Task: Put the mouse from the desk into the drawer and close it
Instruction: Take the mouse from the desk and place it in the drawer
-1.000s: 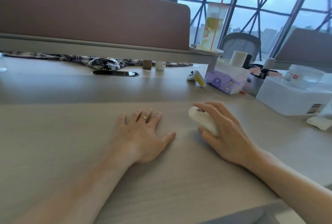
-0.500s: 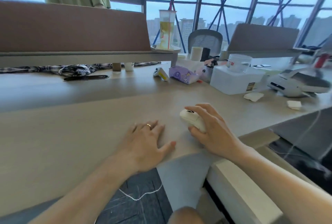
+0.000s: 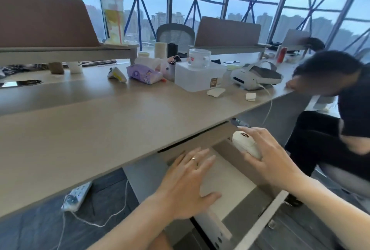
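My right hand (image 3: 274, 161) is closed on a white mouse (image 3: 245, 143) and holds it in the air below the edge of the wooden desk (image 3: 100, 129). Under the mouse, an open drawer (image 3: 230, 185) with a pale bottom sticks out from beneath the desk. Its front panel points toward the lower right. My left hand (image 3: 188, 185), with a ring on one finger, hovers over the drawer's left side with fingers spread, holding nothing.
A person in dark clothes (image 3: 340, 99) sits close on the right. On the desk are a white headset (image 3: 254, 76), a white box (image 3: 198, 77) and a purple tissue pack (image 3: 144, 73). A power strip (image 3: 77, 195) with a cable lies on the floor.
My right hand has lifted the mouse off the desk and carried it down and right, over the open drawer. My left hand has left the desktop and come over the drawer. The view has turned right.
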Available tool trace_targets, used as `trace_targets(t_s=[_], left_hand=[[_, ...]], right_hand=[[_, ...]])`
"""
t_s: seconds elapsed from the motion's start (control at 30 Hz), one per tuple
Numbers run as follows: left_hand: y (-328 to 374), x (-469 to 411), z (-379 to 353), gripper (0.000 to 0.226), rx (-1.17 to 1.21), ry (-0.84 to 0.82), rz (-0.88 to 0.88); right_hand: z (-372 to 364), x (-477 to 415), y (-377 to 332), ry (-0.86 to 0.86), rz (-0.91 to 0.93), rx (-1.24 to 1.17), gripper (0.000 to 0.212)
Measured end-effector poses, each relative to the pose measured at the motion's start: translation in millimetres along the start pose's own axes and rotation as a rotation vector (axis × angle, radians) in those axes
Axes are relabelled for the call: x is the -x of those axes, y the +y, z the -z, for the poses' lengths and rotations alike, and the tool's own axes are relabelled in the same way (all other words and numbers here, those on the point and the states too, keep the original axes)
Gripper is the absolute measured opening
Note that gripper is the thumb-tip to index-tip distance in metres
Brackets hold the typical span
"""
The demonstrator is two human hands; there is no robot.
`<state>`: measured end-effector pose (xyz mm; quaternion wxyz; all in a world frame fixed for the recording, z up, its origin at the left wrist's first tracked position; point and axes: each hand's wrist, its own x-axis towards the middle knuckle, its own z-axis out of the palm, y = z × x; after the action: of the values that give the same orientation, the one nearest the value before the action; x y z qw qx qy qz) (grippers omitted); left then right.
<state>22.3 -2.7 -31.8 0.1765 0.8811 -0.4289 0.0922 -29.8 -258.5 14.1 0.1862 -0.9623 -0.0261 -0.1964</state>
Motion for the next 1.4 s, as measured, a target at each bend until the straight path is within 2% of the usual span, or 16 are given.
trace_targets(t_s=[0.13,0.23,0.4,0.6,0.7,0.97,1.23,1.4], left_hand=[[-14,-3,-22,0.111,-0.066,-0.165,0.197],[-26,-1,-37,0.117,-0.16,-0.178,0.209],[-27,2,-46,0.114,-0.207,-0.115,0.166],[-32,5,-49,0.104,-0.244,-0.078,0.12],[-33,4,-51,0.102,-0.259,-0.075,0.115],[-35,3,-54,0.097,-0.281,-0.084,0.129],[-35,2,-55,0.095,-0.286,-0.096,0.129],[-34,3,-53,0.095,-0.298,-0.109,0.14]], right_hand=[[-17,11,19,-0.042,-0.032,0.026,0.061],[-34,10,21,-0.087,-0.045,0.024,0.061],[-67,2,29,-0.212,-0.116,0.093,0.057],[-110,-16,44,-0.459,-0.215,0.122,0.059],[-126,-14,49,-0.504,-0.177,0.152,0.063],[-145,-10,44,-0.603,-0.08,0.226,0.046],[-147,-10,41,-0.621,-0.1,0.334,0.056],[-138,-6,42,-0.645,-0.127,0.307,0.082]])
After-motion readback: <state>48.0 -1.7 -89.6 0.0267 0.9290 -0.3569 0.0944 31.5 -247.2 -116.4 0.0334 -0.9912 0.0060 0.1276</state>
